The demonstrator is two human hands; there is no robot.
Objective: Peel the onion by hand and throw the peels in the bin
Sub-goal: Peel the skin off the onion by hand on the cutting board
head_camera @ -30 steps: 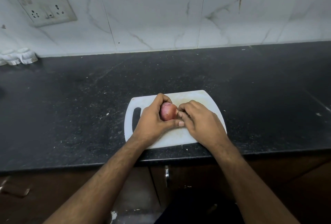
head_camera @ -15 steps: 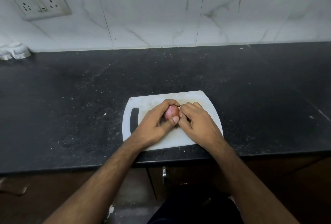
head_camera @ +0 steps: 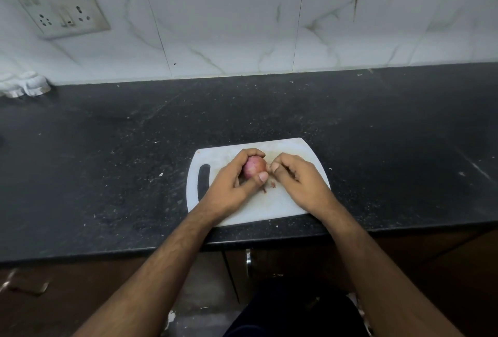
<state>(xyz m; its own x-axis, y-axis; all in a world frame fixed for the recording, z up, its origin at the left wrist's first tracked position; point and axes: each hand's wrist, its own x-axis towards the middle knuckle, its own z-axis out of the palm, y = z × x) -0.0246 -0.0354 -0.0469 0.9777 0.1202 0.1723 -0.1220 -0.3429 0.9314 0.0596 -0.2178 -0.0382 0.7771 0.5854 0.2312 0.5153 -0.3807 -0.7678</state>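
Observation:
A small red onion point(head_camera: 254, 167) sits over the white cutting board point(head_camera: 283, 201), held in my left hand point(head_camera: 233, 184) with fingers over its top and thumb under its right side. My right hand point(head_camera: 297, 180) is just right of the onion, fingers curled, its fingertips pinching at the onion's right end; whether it holds a bit of peel I cannot tell. Two small reddish peel scraps point(head_camera: 269, 187) lie on the board below the onion. No bin is in view.
The board lies near the front edge of a dark speckled counter point(head_camera: 107, 174). A marbled tile wall with a socket plate point(head_camera: 60, 10) stands behind. A white object point(head_camera: 25, 85) sits at the far left by the wall. Cabinet doors point(head_camera: 269, 264) are below.
My right hand has drawn slightly away to the right from the onion, and small peel scraps now lie on the board. The left hand keeps its hold on the onion.

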